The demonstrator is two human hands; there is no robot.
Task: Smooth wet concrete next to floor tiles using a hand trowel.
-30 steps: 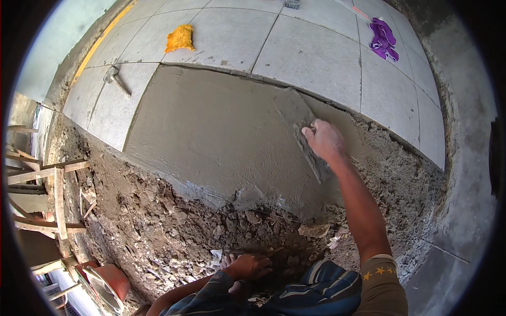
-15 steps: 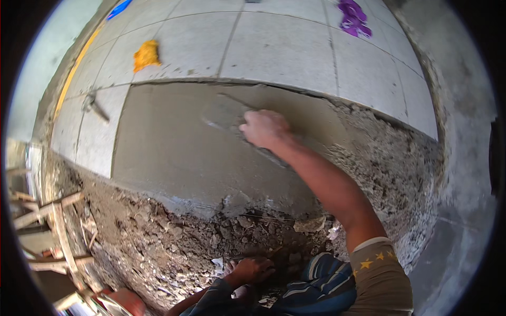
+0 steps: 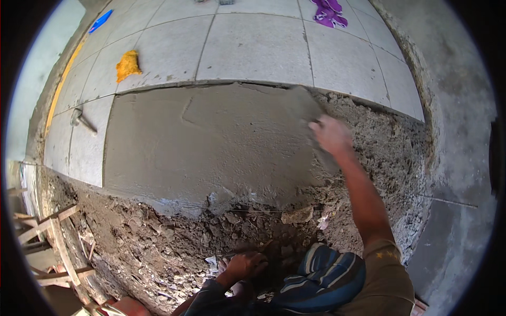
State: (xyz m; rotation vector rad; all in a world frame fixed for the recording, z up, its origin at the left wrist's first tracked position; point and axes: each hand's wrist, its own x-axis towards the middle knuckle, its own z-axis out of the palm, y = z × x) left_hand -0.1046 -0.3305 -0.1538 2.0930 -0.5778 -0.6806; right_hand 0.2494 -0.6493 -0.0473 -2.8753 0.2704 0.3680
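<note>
Grey wet mortar (image 3: pixel 158 142) spreads through the middle of the view, bounded at 12 o'clock by pale tiles (image 3: pixel 258 47) and at 6 o'clock by loose rubble (image 3: pixel 153 242). The trowel (image 3: pixel 305 105), a flat-bladed tool, lies toward 2 o'clock on the right-hand margin of the smooth area, where coarse fill begins. Long axis: roughly 11 to 5 o'clock, far end just beside the tile edge, near end toward the wearer's right arm. Right hand (image 3: pixel 333 136), slightly blurred, is closed over the tool's back at mid-length; handle concealed by the fingers. Left hand (image 3: pixel 244 266) sits low at 6 o'clock, fingers bent; cannot tell whether it grips anything. Handling, judged: light to moderate weight, stiff blade, likely slippery when wet and dragged by suction; best hold is the central handle, clear of the edges. Also noted: hammer (image 3: pixel 83 122) between 9 and 10, orange cloth (image 3: pixel 127 66) at 10, purple cloth (image 3: pixel 329 13) at 1.
</note>
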